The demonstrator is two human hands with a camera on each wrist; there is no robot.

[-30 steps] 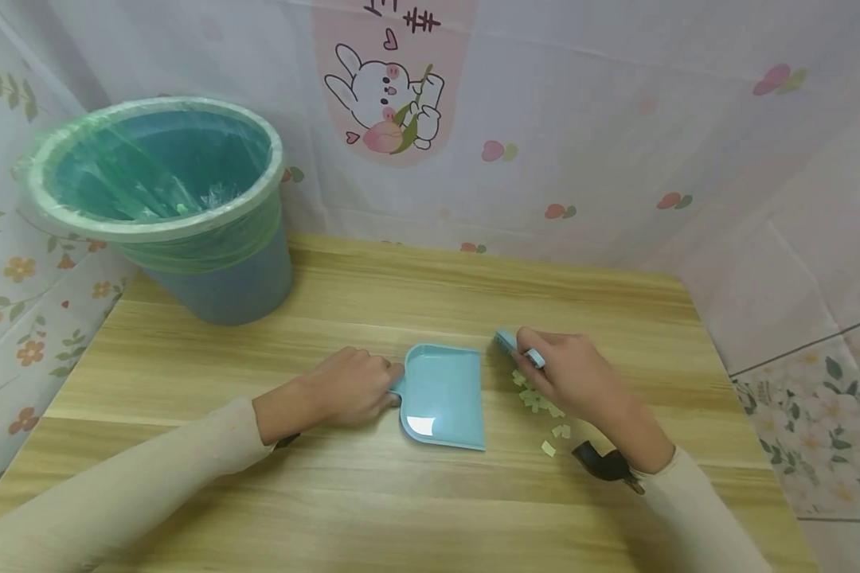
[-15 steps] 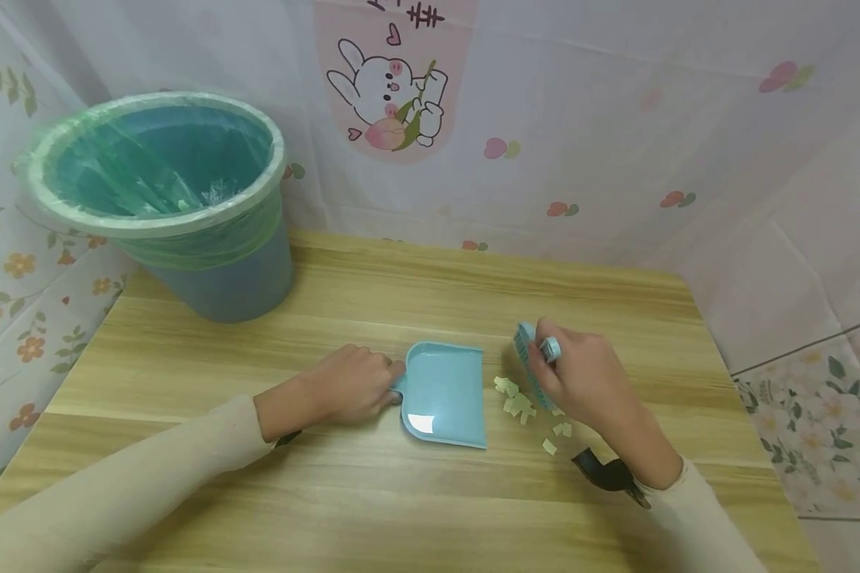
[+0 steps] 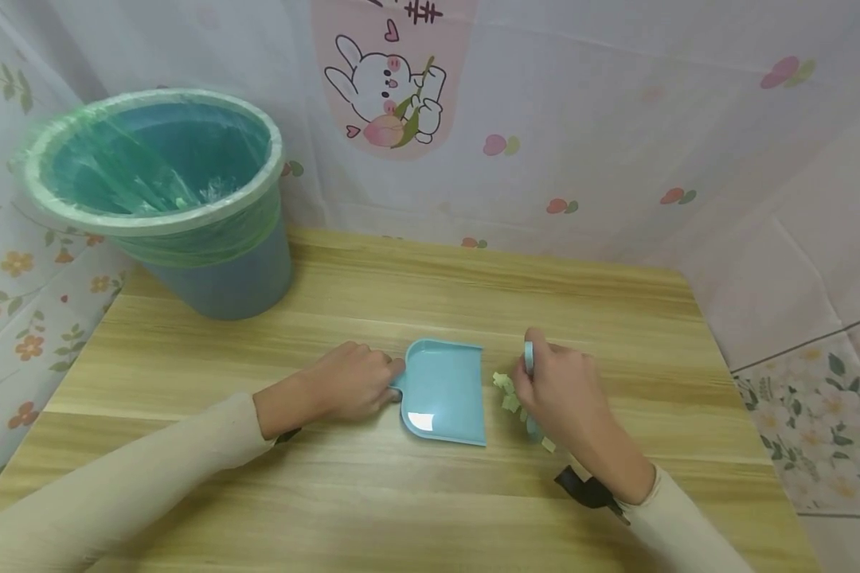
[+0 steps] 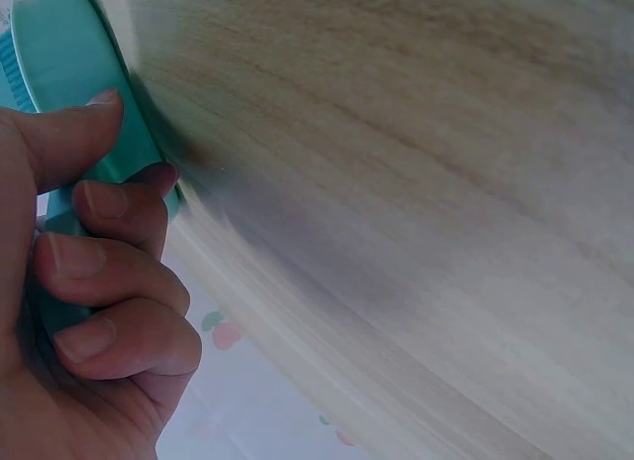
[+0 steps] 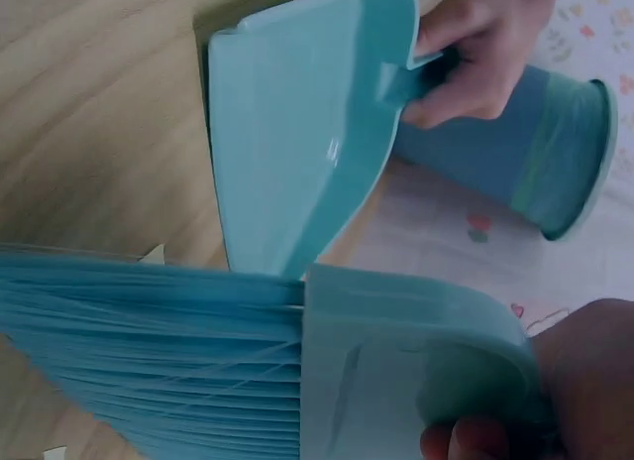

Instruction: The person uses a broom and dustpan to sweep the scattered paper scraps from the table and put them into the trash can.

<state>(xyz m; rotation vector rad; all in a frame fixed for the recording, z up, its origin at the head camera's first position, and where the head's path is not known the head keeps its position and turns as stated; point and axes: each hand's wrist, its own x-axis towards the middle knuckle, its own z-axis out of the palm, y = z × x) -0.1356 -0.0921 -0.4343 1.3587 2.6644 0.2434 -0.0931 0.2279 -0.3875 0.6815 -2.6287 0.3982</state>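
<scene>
A light-blue dustpan (image 3: 444,394) lies flat on the table, its wide lip facing right. My left hand (image 3: 354,383) grips its short handle; in the left wrist view the fingers (image 4: 119,272) curl round it. My right hand (image 3: 562,390) holds a small blue hand brush (image 5: 406,351), mostly hidden under the hand in the head view. Long blue bristles show in the right wrist view, reaching down toward the table. Several pale yellow-green paper scraps (image 3: 510,403) lie between the dustpan's lip and the brush, some partly covered by my right hand.
A blue bucket (image 3: 236,278) lined with a green plastic bag stands at the table's back left. A white printed cloth (image 3: 588,119) hangs along the back edge. The wooden table (image 3: 373,501) stretches out in front of the dustpan.
My right hand first drew the brush back and turned it, then lowered it over the scraps. Some scraps shifted left, closer to the dustpan's lip. My left hand and the dustpan stayed put.
</scene>
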